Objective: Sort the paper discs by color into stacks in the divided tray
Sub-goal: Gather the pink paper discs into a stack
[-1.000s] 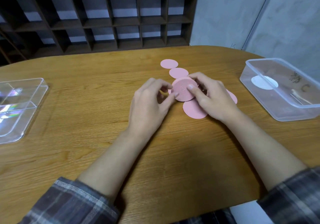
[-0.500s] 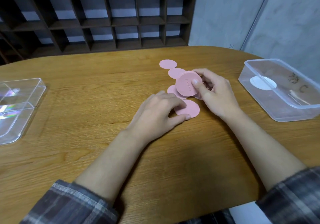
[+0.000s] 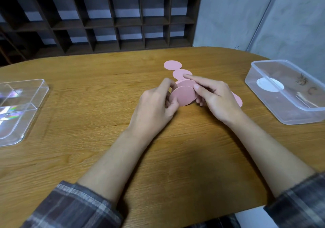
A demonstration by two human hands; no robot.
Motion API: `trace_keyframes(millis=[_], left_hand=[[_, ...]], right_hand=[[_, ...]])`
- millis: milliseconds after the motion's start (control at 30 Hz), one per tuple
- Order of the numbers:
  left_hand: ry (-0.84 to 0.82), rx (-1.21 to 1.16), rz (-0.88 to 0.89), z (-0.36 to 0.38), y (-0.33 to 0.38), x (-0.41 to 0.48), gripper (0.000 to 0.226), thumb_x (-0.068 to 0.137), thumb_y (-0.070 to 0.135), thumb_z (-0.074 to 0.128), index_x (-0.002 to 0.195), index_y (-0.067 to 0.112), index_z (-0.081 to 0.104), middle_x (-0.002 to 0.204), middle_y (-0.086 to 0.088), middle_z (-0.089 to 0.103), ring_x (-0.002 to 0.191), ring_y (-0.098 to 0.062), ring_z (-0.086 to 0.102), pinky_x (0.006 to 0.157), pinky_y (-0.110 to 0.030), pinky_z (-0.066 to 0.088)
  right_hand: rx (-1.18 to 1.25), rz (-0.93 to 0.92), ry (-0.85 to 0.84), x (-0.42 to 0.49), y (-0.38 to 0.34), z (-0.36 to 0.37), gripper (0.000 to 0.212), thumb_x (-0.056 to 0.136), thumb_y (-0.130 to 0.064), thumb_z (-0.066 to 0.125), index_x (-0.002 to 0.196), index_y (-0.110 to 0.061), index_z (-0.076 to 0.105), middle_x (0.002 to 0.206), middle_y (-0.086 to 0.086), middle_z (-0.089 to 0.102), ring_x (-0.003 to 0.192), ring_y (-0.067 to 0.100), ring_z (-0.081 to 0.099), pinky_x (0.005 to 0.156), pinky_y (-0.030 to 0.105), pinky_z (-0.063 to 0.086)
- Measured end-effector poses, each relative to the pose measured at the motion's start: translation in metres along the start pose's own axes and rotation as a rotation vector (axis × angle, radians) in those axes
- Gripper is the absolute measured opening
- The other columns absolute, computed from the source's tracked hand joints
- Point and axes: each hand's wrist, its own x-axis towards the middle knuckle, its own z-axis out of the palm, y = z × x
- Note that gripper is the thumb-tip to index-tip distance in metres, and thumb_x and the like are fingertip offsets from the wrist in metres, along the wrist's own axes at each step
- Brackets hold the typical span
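Left hand [image 3: 154, 104]: pinches a stack of round pink paper discs [image 3: 183, 96], well right of the clear plastic divided tray [image 3: 22, 94].
Right hand [image 3: 217, 98]: pinches the same stack, forefinger stretched out.

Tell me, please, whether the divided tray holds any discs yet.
Empty where visible: the divided tray shows only clear compartments and reflections; its left end is cropped.
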Motion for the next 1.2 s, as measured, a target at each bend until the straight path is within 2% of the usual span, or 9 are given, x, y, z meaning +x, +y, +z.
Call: trace_keyframes(millis=[133,267,433,567,733,867,933,1000,1200], left_hand=[[0.035,-0.088,-0.108,0.001,0.000,0.000,0.038,0.091,0.019,0.076,0.126,0.021,0.063,0.071,0.010,0.069,0.068,-0.005,0.067,0.070,-0.018,0.054],[0.051,-0.058,-0.141,0.004,-0.003,0.002,0.026,0.091,0.025,0.077,0.117,0.022,0.074,0.069,0.008,0.071,0.068,-0.008,0.067,0.071,-0.018,0.052],[0.075,-0.063,-0.155,0.005,-0.003,0.002,0.019,0.089,0.024,0.080,0.107,0.022,0.075,0.067,0.008,0.069,0.067,-0.008,0.065,0.067,-0.013,0.048],[0.076,-0.040,-0.100,0.005,-0.005,0.003,0.022,0.089,0.026,0.080,0.111,0.023,0.077,0.077,0.007,0.068,0.069,-0.009,0.062,0.073,-0.028,0.052],[0.104,-0.027,-0.046,0.004,-0.008,0.002,0.024,0.091,0.029,0.077,0.115,0.024,0.080,0.083,-0.001,0.067,0.072,-0.016,0.061,0.071,-0.037,0.054],[0.094,-0.010,-0.053,0.005,-0.009,0.002,0.026,0.094,0.032,0.075,0.118,0.023,0.079,0.084,-0.002,0.068,0.072,-0.020,0.062,0.069,-0.042,0.055],[0.059,-0.001,-0.071,0.006,-0.008,0.001,0.033,0.096,0.038,0.070,0.125,0.023,0.075,0.091,0.002,0.068,0.077,-0.018,0.064,0.075,-0.042,0.056],[-0.014,0.031,-0.077,0.008,-0.007,0.001,0.041,0.099,0.043,0.064,0.134,0.022,0.069,0.100,0.003,0.068,0.089,-0.019,0.065,0.083,-0.042,0.055],[-0.307,0.184,0.004,0.013,-0.009,-0.002,0.054,0.100,0.048,0.060,0.146,0.020,0.056,0.146,0.004,0.061,0.135,-0.021,0.054,0.109,-0.048,0.045]], right_hand=[[-0.016,-0.008,-0.020,-0.002,0.000,0.002,0.041,0.103,-0.022,0.050,0.128,-0.050,0.068,0.081,0.018,0.064,0.075,0.035,0.058,0.073,0.047,0.052],[-0.050,-0.016,-0.039,-0.004,-0.002,0.002,0.040,0.103,-0.026,0.047,0.132,-0.046,0.067,0.080,0.012,0.065,0.077,0.031,0.059,0.076,0.048,0.053],[-0.238,-0.067,-0.057,-0.007,-0.004,0.004,0.043,0.105,-0.025,0.055,0.147,-0.032,0.056,0.083,-0.037,0.060,0.076,-0.002,0.054,0.074,0.011,0.039],[-0.341,-0.070,-0.053,-0.007,-0.006,0.003,0.048,0.105,-0.028,0.054,0.153,-0.027,0.048,0.097,-0.035,0.056,0.085,-0.013,0.053,0.077,0.003,0.035],[-0.396,-0.120,-0.101,-0.005,-0.003,0.004,0.051,0.109,-0.025,0.049,0.159,-0.024,0.038,0.140,-0.012,0.060,0.122,0.002,0.052,0.098,0.010,0.034],[-0.392,-0.159,-0.082,-0.005,-0.004,0.003,0.042,0.107,-0.024,0.051,0.149,-0.024,0.053,0.135,-0.013,0.063,0.116,-0.002,0.053,0.095,0.006,0.035],[-0.369,-0.169,-0.060,-0.004,-0.004,0.000,0.033,0.105,-0.022,0.053,0.138,-0.024,0.061,0.122,-0.010,0.070,0.106,0.004,0.060,0.090,0.015,0.043],[-0.343,-0.139,-0.015,-0.003,-0.003,-0.005,0.029,0.105,-0.022,0.054,0.132,-0.025,0.063,0.111,-0.008,0.071,0.097,0.010,0.062,0.086,0.021,0.046],[-0.322,-0.045,0.166,0.001,0.002,-0.016,0.028,0.104,-0.023,0.053,0.131,-0.026,0.063,0.111,-0.013,0.068,0.094,0.004,0.055,0.076,0.005,0.038]])
